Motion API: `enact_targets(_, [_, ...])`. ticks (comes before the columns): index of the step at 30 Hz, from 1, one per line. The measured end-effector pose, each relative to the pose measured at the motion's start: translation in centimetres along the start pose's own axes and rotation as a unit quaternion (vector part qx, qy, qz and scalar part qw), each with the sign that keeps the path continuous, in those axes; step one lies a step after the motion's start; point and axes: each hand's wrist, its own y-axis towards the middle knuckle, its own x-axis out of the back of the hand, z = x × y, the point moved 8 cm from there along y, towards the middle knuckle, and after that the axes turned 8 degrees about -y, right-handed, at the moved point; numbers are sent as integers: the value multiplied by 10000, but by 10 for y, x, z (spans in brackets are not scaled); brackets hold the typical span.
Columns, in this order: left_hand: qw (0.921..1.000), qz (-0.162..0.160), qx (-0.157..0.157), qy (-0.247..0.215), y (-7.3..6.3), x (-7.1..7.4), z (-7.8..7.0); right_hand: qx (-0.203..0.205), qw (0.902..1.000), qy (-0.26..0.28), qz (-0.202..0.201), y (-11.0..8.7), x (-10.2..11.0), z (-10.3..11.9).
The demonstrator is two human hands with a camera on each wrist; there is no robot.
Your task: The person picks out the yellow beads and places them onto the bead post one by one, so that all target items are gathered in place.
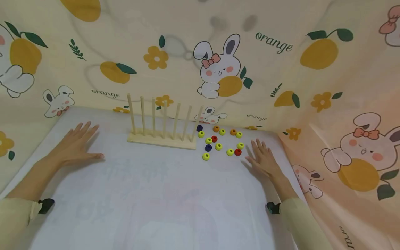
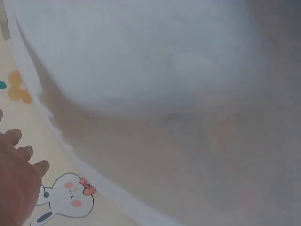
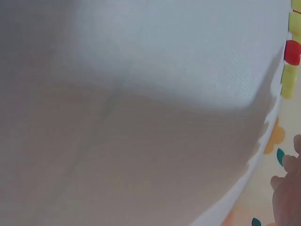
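Observation:
My left hand (image 1: pixel 76 144) is at the left of the white table, fingers spread and straight, holding nothing. It is left of a wooden peg rack (image 1: pixel 162 140), whose several upright rods bear no beads. My right hand (image 1: pixel 262 158) is at the right, its fingers also extended with nothing in them. Between the rack and that hand lie loose beads: several yellow ones (image 1: pixel 218 146), two red (image 1: pixel 238 152), two orange (image 1: pixel 216 128) and two dark blue (image 1: pixel 208 148). The right fingertips are close to the rightmost beads. Each wrist view catches only part of its hand, at the frame's edge.
A white cover (image 1: pixel 162 201) lies over the table. Cloth printed with rabbits and oranges (image 1: pixel 175 41) rises behind the table and along both sides, near both hands. Each wrist carries a small dark device (image 1: pixel 47 205).

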Motion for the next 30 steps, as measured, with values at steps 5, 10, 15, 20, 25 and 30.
enact_targets(5, [9993,-9,41,-369,15,-3,-3,-24,10000,94,-25,6,3,1])
enact_targets(10, [9970,-14,-41,-775,27,-5,-2,-167,9987,464,138,11,3,3])
enact_targets(15, [9922,61,7,-1245,39,-8,-9,-402,9947,887,327,14,2,4])
enact_targets(20, [9850,157,295,-1695,48,-19,-18,-682,9898,1184,392,17,-1,4])
enact_targets(25, [9822,152,407,-1826,59,-24,-25,-883,9827,1593,344,22,-3,0])
enact_targets(30, [9784,216,292,-2037,69,-25,-33,-1075,9754,1895,331,25,-8,-1])
